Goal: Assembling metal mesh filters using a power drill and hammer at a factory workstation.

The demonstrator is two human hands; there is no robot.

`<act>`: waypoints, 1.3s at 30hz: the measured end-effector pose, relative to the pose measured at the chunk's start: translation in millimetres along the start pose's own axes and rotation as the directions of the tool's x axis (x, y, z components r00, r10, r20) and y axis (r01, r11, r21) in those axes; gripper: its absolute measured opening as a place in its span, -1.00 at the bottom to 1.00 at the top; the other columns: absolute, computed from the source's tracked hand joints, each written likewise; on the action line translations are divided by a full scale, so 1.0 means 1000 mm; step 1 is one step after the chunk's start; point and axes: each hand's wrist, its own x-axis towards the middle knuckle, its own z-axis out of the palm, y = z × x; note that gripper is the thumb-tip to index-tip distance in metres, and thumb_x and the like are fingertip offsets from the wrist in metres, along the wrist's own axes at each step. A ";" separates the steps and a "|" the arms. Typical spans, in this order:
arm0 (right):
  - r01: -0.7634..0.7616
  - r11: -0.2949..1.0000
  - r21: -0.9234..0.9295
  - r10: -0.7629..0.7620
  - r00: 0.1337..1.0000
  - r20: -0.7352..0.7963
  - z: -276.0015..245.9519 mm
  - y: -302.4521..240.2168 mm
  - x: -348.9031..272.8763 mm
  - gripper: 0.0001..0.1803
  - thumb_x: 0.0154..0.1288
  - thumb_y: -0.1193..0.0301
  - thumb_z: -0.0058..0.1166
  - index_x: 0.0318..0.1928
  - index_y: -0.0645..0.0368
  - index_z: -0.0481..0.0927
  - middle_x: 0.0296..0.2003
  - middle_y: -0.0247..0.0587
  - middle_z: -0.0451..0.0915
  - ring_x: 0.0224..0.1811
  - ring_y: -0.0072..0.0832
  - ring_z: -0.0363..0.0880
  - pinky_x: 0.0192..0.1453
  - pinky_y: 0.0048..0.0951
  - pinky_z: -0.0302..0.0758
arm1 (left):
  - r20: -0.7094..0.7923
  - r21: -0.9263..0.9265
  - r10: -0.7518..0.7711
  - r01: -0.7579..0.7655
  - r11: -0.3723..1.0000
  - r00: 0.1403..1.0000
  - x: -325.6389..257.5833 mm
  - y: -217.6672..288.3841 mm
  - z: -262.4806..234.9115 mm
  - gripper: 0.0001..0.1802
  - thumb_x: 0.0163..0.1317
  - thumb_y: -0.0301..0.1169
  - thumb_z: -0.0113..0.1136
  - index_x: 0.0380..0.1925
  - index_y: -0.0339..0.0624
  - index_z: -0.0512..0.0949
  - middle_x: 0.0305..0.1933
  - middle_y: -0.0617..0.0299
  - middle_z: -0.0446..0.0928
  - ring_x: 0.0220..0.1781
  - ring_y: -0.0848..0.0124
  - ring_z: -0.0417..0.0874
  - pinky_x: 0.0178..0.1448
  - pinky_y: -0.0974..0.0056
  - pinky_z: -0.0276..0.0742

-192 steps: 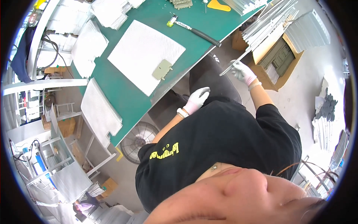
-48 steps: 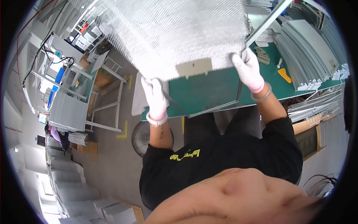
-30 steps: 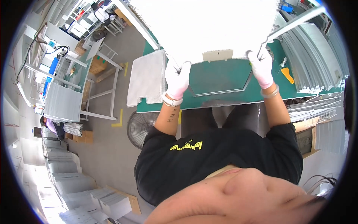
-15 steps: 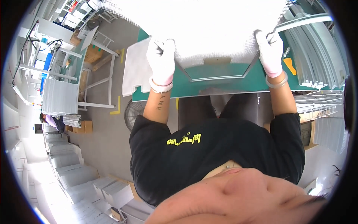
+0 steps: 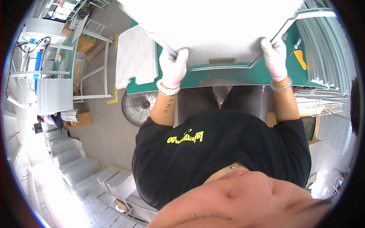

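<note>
A large white pleated panel point(image 5: 224, 47) is tilted up before me, its upper part washed out by glare. A thin metal frame point(image 5: 220, 68) runs along its sides and near edge, with a small tan label point(image 5: 222, 60) close to that edge. My left hand point(image 5: 173, 68), in a white glove, closes around the left side bar. On the right side bar my gloved right hand point(image 5: 274, 59) is closed the same way, thumb uppermost. Whether the pleats sit fully inside the frame I cannot tell. Beneath lies the green tabletop point(image 5: 235, 76).
White cut sheets point(image 5: 135, 55) are stacked on the table's left. A yellow scraper point(image 5: 300, 59) lies right of my right hand, beside long metal strips point(image 5: 323, 49). A floor fan point(image 5: 140, 108) stands below the table's left end. Another person point(image 5: 53, 121) is far left.
The panel's zigzag side edges no longer show; straight frame bars now run up both sides between my hands. The gap between panel and near frame bar has narrowed. The view has shifted slightly.
</note>
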 end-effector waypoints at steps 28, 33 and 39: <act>-0.081 0.992 0.101 0.065 0.986 0.150 -0.012 0.056 -0.025 -0.63 0.46 0.41 0.11 0.17 0.33 0.50 -0.03 -0.34 0.62 -0.02 -0.65 0.50 0.14 -0.52 0.44 | 0.182 -0.123 -0.019 0.042 0.991 0.983 -0.031 -0.071 -0.014 -0.54 0.31 -0.38 0.32 0.13 -0.38 0.46 0.02 0.18 0.62 0.02 0.45 0.60 0.15 0.32 0.49; 0.170 0.983 -0.071 -0.174 0.984 -0.050 -0.015 -0.024 0.003 -0.68 0.46 0.48 0.03 0.16 0.31 0.49 -0.10 -0.38 0.61 -0.15 -0.72 0.45 -0.01 -0.60 0.42 | 0.145 -0.111 -0.044 0.061 0.992 0.988 -0.034 -0.073 -0.015 -0.53 0.32 -0.36 0.30 0.13 -0.39 0.45 0.03 0.18 0.62 0.04 0.45 0.58 0.17 0.32 0.48; 0.352 0.920 -0.172 -0.372 0.922 -0.108 -0.005 -0.038 0.026 -0.82 0.44 0.39 0.12 -0.07 0.25 0.57 -0.30 -0.44 0.53 -0.28 -0.72 0.39 -0.14 -0.63 0.38 | 0.221 -0.093 -0.049 0.071 0.993 0.974 -0.028 -0.067 -0.012 -0.45 0.39 -0.38 0.20 0.29 -0.37 0.30 0.27 0.10 0.46 0.26 0.44 0.45 0.33 0.29 0.35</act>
